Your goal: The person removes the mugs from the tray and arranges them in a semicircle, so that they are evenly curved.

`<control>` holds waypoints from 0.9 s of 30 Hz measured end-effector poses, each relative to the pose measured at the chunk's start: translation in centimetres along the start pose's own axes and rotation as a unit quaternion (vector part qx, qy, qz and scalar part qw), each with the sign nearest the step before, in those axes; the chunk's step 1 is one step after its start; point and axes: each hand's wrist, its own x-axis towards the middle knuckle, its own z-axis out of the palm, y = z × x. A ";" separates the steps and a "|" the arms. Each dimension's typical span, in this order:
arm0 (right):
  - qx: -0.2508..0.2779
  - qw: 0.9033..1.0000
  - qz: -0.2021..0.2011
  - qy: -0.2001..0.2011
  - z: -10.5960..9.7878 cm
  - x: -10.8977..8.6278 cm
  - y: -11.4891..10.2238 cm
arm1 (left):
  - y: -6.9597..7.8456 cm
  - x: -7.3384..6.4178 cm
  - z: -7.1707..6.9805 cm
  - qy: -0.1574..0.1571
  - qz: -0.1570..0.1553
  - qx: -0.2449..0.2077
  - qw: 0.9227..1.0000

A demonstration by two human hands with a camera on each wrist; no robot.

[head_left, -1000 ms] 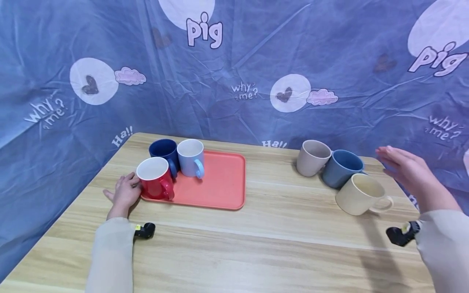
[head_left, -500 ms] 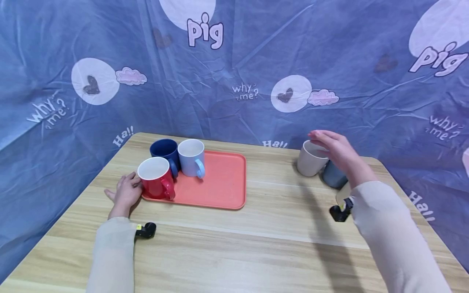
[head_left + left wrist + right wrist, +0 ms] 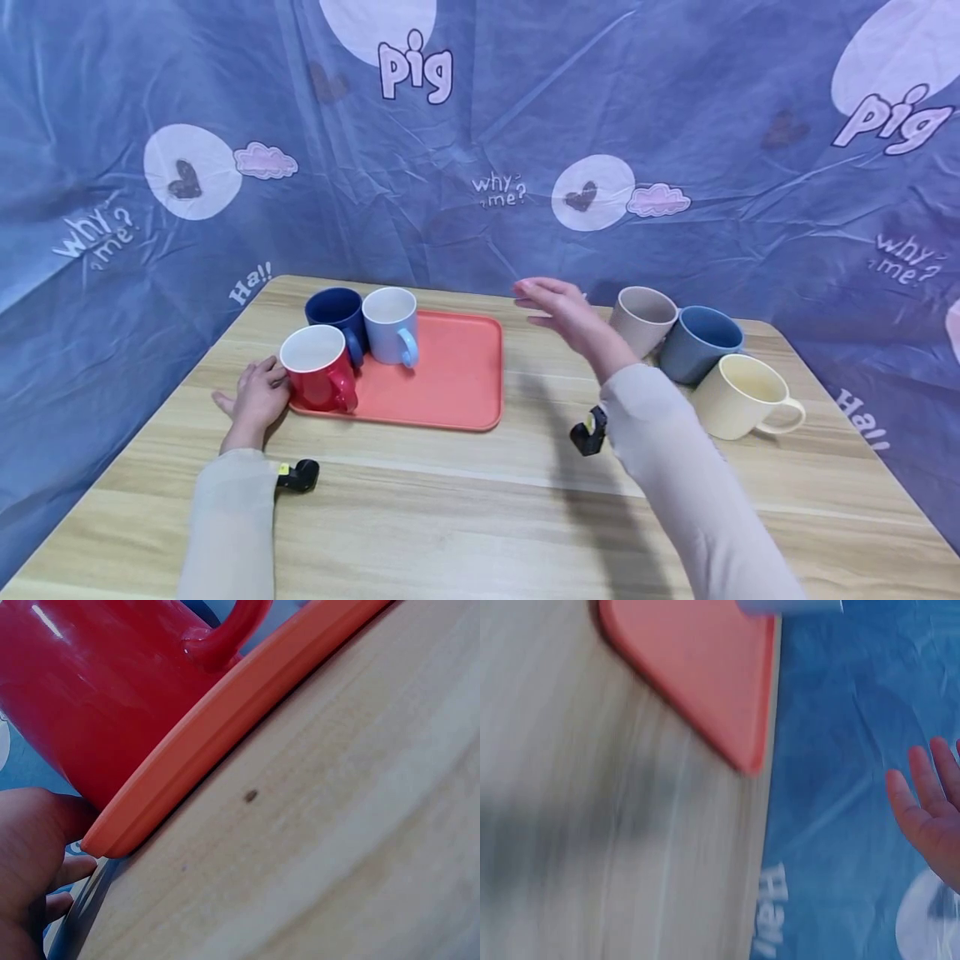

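My left hand point(image 3: 259, 394) rests on the table at the tray's left end, beside the red mug point(image 3: 316, 367). In the left wrist view, its near digit point(image 3: 52, 817) touches the corner of the coral tray point(image 3: 195, 727), with other fingers partly hidden behind. On the tray stand the red mug, a navy mug point(image 3: 330, 308) and a light blue mug point(image 3: 390, 325), all upright. My right hand point(image 3: 573, 315) is in the air right of the tray, fingers extended, holding nothing. Behind it stand a grey mug point(image 3: 637, 321), a slate blue mug point(image 3: 693, 346) and a cream mug point(image 3: 738, 400).
The wooden table point(image 3: 450, 517) carries everything. A blue printed cloth point(image 3: 465, 133) hangs behind and along the sides. Bare tray surface point(image 3: 457, 367) shows right of the light blue mug.
My right hand has swept left, from beyond the mugs on the right, over them, to a spot near the tray. The left hand and all mugs stay in place.
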 end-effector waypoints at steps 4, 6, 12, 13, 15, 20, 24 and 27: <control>0.011 1.000 0.004 -0.029 2.8 0.8 0.3 | -0.1 0.0 0.1 0.000 -0.002 -0.003 1.000; 0.017 0.999 0.011 -0.040 4.1 1.2 0.5 | -0.2 0.0 0.1 0.000 -0.002 -0.003 1.000; 0.025 0.997 0.038 -0.069 8.0 2.0 1.4 | -0.3 0.1 0.1 0.001 -0.001 -0.004 1.000; 0.029 0.996 0.044 -0.076 8.7 2.0 1.6 | -0.3 0.1 0.1 0.002 0.000 -0.005 1.000; 0.035 0.993 0.055 -0.094 10.0 2.1 2.1 | -0.3 0.1 0.1 0.002 0.001 -0.004 1.000; 0.059 0.987 0.074 -0.128 13.0 2.1 3.2 | -0.3 0.2 0.0 -0.003 -0.001 -0.001 1.000; 0.056 0.985 0.083 -0.139 15.1 2.0 3.8 | -0.2 0.2 0.0 -0.002 0.000 -0.001 1.000; 0.040 0.985 0.089 -0.141 16.2 2.0 4.3 | -0.2 0.2 0.0 -0.002 0.000 -0.003 1.000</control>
